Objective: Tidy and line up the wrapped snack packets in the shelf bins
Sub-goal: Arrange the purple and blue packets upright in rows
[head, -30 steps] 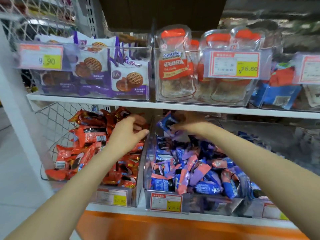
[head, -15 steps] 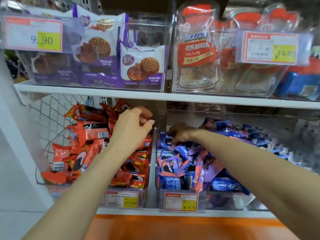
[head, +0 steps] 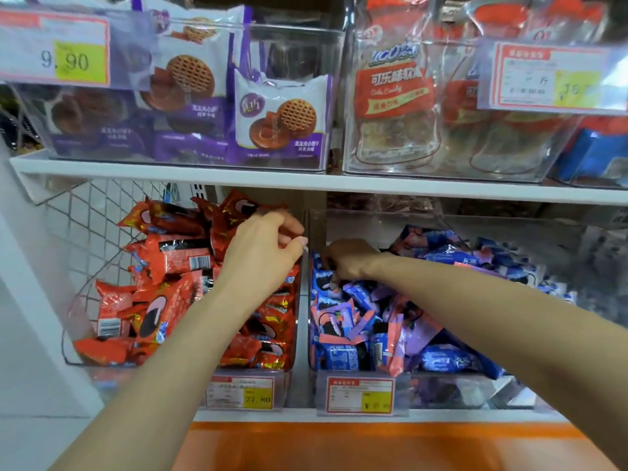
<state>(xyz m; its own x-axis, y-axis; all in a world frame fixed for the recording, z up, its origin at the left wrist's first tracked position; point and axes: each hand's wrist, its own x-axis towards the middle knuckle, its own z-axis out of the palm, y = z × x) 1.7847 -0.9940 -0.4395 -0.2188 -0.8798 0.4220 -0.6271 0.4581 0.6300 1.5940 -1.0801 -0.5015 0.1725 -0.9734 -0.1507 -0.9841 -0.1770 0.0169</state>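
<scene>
Mid-frame, the left hand [head: 261,256] curls its fingers round red packets [head: 166,263] while the right hand [head: 350,261] digs among blue packets [head: 441,360], its grip hidden.

The shelf [head: 244,416] carries a red-packet bin [head: 102,377] beside a blue-packet bin [head: 455,390].

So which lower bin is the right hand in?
The right-side bin, filled with blue and purple packets, has the right hand in it; the neighbouring bin holds orange-red packets.
</scene>
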